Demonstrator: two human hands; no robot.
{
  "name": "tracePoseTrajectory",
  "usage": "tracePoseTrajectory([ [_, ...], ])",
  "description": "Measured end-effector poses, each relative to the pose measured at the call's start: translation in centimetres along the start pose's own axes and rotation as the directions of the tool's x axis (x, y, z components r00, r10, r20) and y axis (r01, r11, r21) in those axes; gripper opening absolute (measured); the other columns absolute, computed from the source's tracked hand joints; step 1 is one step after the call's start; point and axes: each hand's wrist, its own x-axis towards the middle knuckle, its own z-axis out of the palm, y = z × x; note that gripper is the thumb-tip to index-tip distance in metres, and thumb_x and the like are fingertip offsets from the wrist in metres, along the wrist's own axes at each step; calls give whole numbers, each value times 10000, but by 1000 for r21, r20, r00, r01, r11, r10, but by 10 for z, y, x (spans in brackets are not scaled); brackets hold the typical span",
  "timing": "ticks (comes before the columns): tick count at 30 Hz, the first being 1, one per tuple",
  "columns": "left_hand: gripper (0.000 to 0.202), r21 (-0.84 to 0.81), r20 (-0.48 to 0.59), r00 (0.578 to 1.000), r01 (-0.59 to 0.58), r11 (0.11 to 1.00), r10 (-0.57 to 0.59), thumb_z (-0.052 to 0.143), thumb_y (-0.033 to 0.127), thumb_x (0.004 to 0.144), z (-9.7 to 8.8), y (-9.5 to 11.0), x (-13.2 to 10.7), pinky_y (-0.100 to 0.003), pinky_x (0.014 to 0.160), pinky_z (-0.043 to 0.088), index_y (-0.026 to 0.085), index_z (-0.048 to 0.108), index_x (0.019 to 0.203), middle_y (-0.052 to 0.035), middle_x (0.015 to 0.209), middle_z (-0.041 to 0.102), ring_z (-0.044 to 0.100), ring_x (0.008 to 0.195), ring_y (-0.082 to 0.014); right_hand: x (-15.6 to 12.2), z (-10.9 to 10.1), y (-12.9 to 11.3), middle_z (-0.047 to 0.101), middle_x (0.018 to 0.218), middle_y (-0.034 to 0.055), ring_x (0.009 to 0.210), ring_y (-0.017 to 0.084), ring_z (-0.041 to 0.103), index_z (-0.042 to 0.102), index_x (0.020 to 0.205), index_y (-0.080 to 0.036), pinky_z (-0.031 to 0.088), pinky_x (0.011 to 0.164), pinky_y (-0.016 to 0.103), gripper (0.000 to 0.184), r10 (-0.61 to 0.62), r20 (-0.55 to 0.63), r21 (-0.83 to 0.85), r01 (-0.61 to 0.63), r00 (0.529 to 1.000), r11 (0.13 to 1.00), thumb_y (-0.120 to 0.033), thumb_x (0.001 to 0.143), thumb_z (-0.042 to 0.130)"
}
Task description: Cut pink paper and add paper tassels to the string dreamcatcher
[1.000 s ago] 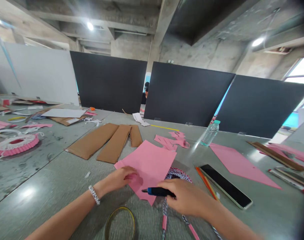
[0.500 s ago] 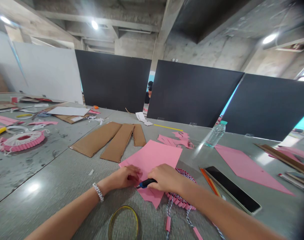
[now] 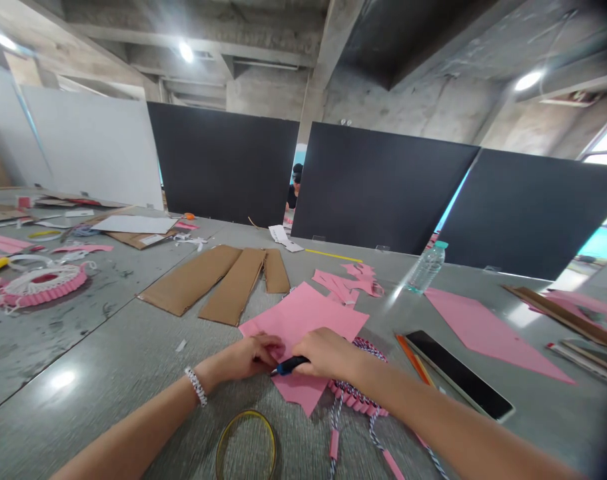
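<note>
Right of the pink sheet [image 3: 303, 320], partly under its corner, lies a pleated pink ring [image 3: 356, 397] wound with striped twine; further right is a phone [image 3: 458, 375]. Behind the sheet lie cardboard strips [image 3: 223, 283], and in front of it a yellow hoop [image 3: 246, 445].

The sheet is flat and plain, lying mid-table. The left hand [image 3: 250, 357] presses its near edge with bent fingers; whether it pinches the edge cannot be told. The right hand [image 3: 326, 353] is clenched round a blue pen [image 3: 289, 365] whose tip is on the sheet.

The grey table [image 3: 108, 360] is backed by black panels [image 3: 383, 187].

Grey tables [image 3: 83, 400] stand pushed together under a bare concrete ceiling [image 3: 283, 27] with round lamps [image 3: 186, 52] lit. Black partition panels [image 3: 383, 187] and a white panel [image 3: 93, 153] back them; a bright window [image 3: 603, 150], partly cut off, seems to sit far right
</note>
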Motion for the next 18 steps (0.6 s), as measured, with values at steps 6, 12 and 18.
tracePoseTrajectory([
  [6, 234, 2, 26, 1000, -13, 1000, 13, 499, 119, 813, 0, 1, 1, -318, 970, 342, 220, 702, 874, -37, 1069, 633, 459, 1144, -195, 1, 0, 1, 695, 738, -1, 653, 177, 625, 678, 824, -262, 333, 501, 219, 235, -4, 24, 1, 3, 1000, 1000, -434, 768, 529],
  [12, 195, 15, 19, 1000, 2, 1000, -2, 532, 165, 802, 1, 0, 0, -336, 989, 331, 219, 715, 848, -41, 1121, 609, 457, 1144, -221, 0, 1, 2, 700, 766, 5, 674, 173, 627, 677, 871, -268, 367, 528, 216, 244, 27, 50, 7, -27, 998, 1000, -424, 774, 516],
  [18, 256, 48, -19, 999, 44, 998, -43, 522, 84, 767, 1, 4, -3, -338, 997, 316, 212, 696, 905, -53, 1247, 514, 492, 1107, -203, -6, 1, 1, 703, 787, 44, 710, 204, 632, 680, 832, -219, 375, 542, 235, 281, 44, 34, 28, -45, 998, 999, -435, 771, 512],
])
